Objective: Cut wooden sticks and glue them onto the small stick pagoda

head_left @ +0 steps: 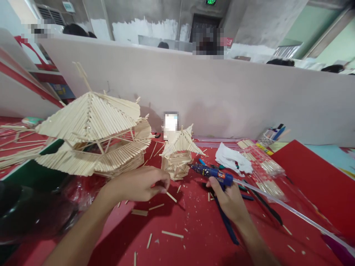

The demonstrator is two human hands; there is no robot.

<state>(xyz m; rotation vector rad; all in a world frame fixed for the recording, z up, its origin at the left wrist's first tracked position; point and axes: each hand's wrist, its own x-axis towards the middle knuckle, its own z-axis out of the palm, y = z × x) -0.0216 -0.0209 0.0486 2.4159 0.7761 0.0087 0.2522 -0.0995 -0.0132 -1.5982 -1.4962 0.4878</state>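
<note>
My left hand (146, 183) pinches a short wooden stick (171, 197) just in front of a small pavilion model (177, 157) built from sticks. Wrapped around a blue hot glue gun (213, 173) is my right hand (229, 195). The gun's nozzle points left, close to the small model's right side; I cannot tell whether it touches. A long clear glue stick (277, 201) runs out of the gun's back toward the lower right. To the left stands a larger pavilion model (91, 133) with two tiers of stick roofing.
Cut stick pieces (172, 234) lie scattered over the red table (199, 236). On the right are crumpled white tissue (233, 159), packs of sticks (263, 170), a pen basket (267, 137) and a red board (313, 177). A white partition (210, 88) stands behind; people's heads show above it.
</note>
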